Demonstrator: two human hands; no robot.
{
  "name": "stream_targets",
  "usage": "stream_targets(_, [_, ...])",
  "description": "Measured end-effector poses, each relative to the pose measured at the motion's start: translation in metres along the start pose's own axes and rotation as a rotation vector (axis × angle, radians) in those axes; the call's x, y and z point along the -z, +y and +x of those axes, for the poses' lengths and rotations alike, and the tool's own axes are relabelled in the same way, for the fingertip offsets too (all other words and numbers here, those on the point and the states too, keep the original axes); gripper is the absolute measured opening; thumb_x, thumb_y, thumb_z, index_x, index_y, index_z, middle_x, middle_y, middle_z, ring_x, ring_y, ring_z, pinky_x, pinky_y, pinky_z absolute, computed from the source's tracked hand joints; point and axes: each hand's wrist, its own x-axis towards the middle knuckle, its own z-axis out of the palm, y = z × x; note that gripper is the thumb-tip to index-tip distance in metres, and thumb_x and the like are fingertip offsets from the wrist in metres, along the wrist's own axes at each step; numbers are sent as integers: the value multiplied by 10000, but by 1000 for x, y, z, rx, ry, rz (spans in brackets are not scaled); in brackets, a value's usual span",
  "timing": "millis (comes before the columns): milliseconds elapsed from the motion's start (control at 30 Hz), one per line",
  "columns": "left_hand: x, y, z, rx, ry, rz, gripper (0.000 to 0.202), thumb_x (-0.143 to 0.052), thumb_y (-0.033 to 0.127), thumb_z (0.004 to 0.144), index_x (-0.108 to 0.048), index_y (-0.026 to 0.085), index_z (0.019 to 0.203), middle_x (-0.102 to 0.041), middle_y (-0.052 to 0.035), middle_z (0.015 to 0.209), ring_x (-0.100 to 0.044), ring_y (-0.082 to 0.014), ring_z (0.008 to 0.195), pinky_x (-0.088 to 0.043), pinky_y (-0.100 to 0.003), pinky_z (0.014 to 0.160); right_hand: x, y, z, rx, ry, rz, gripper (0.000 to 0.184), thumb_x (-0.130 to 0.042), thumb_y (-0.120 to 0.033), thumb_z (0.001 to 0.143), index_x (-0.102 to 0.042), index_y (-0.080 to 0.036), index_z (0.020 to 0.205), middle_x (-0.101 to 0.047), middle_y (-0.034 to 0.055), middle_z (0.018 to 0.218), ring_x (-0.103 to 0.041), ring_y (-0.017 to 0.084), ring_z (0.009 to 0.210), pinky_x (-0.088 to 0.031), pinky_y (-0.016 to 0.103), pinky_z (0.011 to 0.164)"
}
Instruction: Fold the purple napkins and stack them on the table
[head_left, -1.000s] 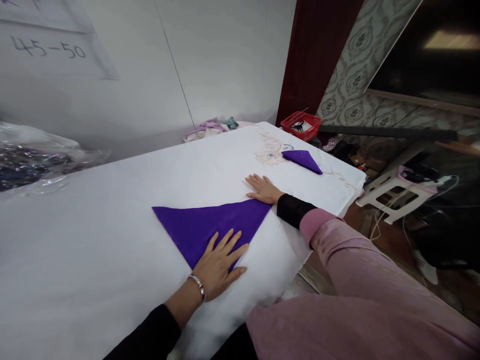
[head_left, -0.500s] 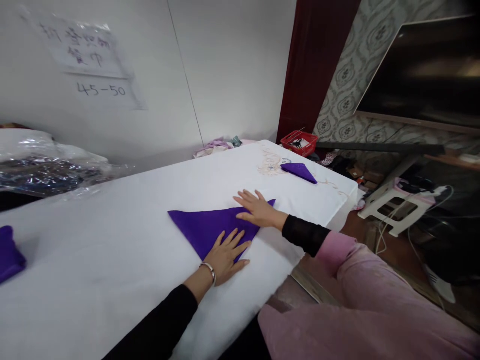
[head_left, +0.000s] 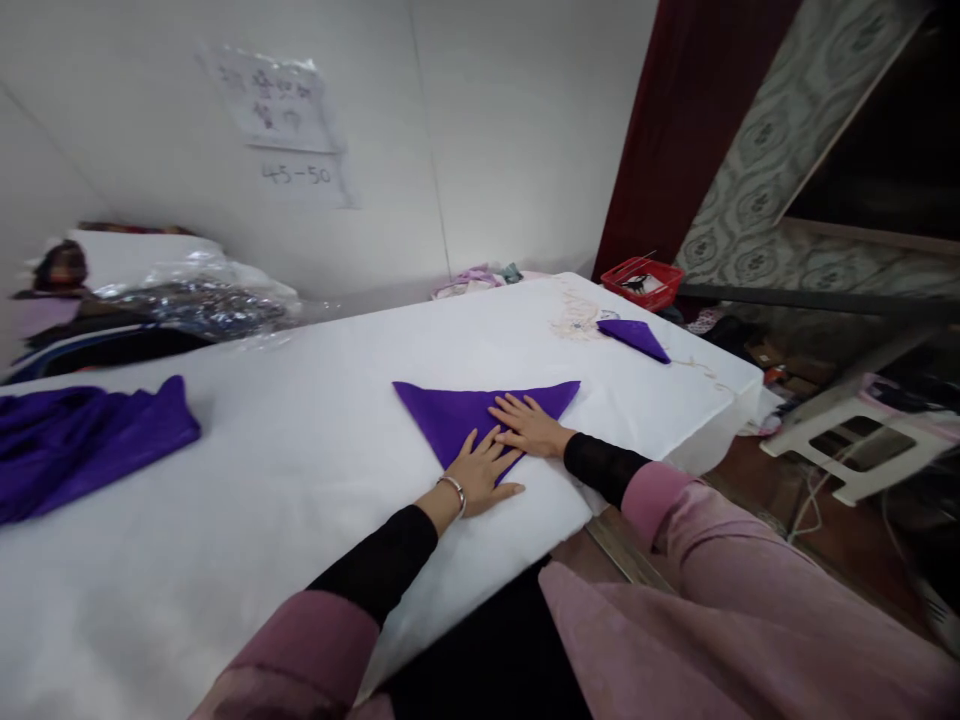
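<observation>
The right hand (head_left: pixel 536 432), over the triangle's right corner a second ago, now lies inward beside the left hand (head_left: pixel 472 482), leaving that corner bare. The fingers of both hands are extended and pressed flat, gripping nothing. Under them, the purple triangle (head_left: pixel 442 410) lies on the white-covered tabletop (head_left: pixel 300 460), long edge toward the wall, its near point mostly hidden by the left hand. The view has swung left, showing more of the rumpled purple cloth (head_left: pixel 90 440). Wide bare surface separates it from the triangle; a smaller gap separates the triangle from the folded purple piece (head_left: pixel 636 338). The tabletop's near edge runs near the left hand.
</observation>
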Motion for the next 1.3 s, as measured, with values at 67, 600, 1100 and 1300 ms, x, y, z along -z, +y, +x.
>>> stream_targets(67, [-2,2,-9,27,2,5,743,-265,692,831,-285,241,1422,-251,-118,1508,-119,-310,1402,-72,-590,1093,-2,0,0,8,3,-21,672,-230,-605,917,-207,-216,1463,-139,86,1532,-72,262,1406,-58,508,1107])
stream_targets(600, [-3,-3,-72,130,152,45,826,-224,694,836,-197,134,1443,-203,-147,1516,-96,-272,1411,-45,-513,1126,-15,4,0,34,54,-135,674,-255,-637,894,-258,-255,1448,-163,87,1524,-115,273,1400,-129,529,1098])
stream_targets(1100, [-8,-27,-44,223,87,-26,751,-290,618,861,-208,154,1446,-191,-137,1522,-92,-296,1407,-106,-512,1122,-12,-71,-19,297,-37,-28,745,-305,-655,872,-165,-237,1473,-96,114,1529,-65,282,1405,-89,536,1104])
stream_targets(1300, [-2,-50,-41,168,68,14,578,-327,367,890,-234,192,1434,-241,-87,1515,-134,-236,1406,-81,-495,1128,-24,-69,-24,274,-52,-18,804,-338,-690,837,-186,-219,1470,-118,139,1522,-73,311,1401,-84,565,1094])
